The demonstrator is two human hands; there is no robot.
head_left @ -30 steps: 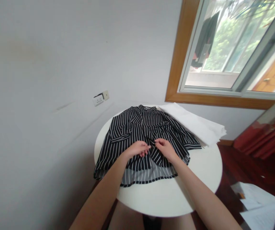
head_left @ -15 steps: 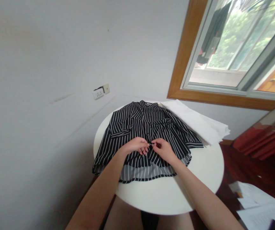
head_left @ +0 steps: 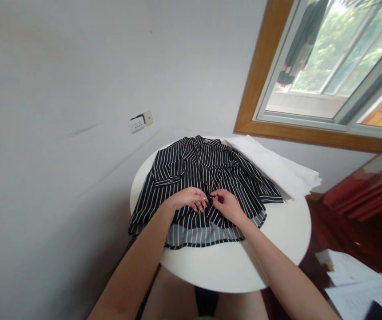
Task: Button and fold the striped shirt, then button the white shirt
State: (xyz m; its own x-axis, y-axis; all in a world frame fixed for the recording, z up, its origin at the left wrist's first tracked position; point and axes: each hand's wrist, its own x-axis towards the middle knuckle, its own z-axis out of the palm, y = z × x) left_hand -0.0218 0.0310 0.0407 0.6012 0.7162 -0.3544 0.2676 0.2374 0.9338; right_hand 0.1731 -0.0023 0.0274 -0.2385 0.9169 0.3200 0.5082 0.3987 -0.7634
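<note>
A black shirt with white stripes (head_left: 197,169) lies spread out, collar at the far side and hem towards me. Over its lower front, my left hand (head_left: 192,198) has its fingers closed at the edge of the front opening, thumb and forefinger pinching the cloth. Just to the right, my right hand (head_left: 226,204) pinches the same edge between thumb and fingertips. The two sets of fingertips nearly meet. Any button between them is too small to make out. The sleeves lie out to either side.
The shirt rests on a round white table (head_left: 217,271) against the wall. A folded white cloth (head_left: 274,166) lies at the table's back right, partly beside the right sleeve. Papers (head_left: 357,275) sit low at the right. A wall socket (head_left: 137,125) and a window (head_left: 311,62) are beyond.
Both hands stay at the shirt's front edge, their fingers shifting slightly. The view has tilted a little; the shirt lies the same way.
</note>
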